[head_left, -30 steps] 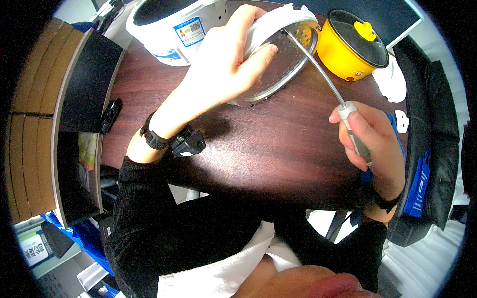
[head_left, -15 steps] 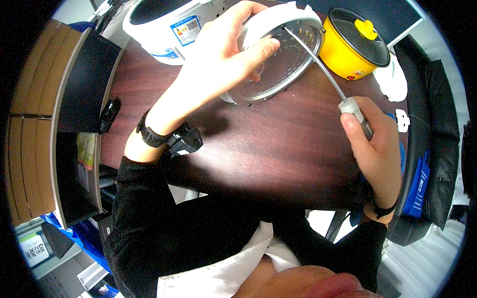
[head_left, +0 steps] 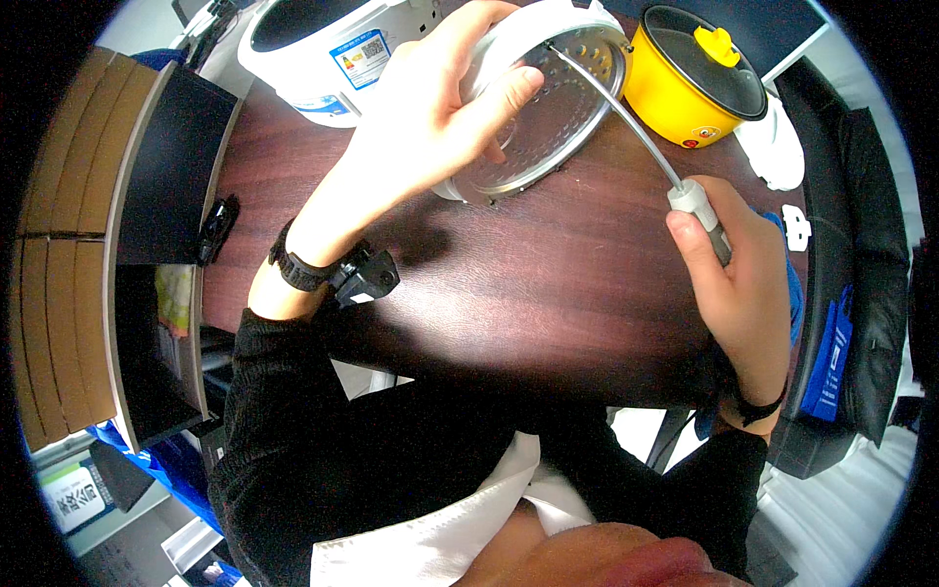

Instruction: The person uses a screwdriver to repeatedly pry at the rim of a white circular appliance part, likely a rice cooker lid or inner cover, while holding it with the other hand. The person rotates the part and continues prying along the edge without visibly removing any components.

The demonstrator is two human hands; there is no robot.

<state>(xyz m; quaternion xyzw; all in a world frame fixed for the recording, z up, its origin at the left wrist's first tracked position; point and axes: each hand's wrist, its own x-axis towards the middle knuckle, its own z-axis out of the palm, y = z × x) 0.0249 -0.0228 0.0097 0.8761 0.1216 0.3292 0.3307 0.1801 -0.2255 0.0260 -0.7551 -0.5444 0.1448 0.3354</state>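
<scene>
My left hand [head_left: 435,122] grips a round white lid with a perforated metal inner plate [head_left: 558,132], its thumb lying over the plate's inner side. The lid is tilted up above the dark wooden table, so its underside shows. My right hand [head_left: 748,269] is closed round the grey handle of a screwdriver [head_left: 641,134]. The long shaft slants up to the left, and its tip meets the lid near the upper white rim. Whether the tip sits in a screw is too small to tell. Small dark fittings dot the plate's edge.
Behind my left hand stands a white rice cooker body [head_left: 293,83]. A yellow pot [head_left: 675,103] with a dark lid is at the far right, near a white piece [head_left: 773,152] and a small white bracket [head_left: 797,227]. A black object [head_left: 217,230] lies by the left shelf.
The whole view has shifted slightly. Both hands keep their grips, and the screwdriver tip stays at the same spot on the lid's rim.
</scene>
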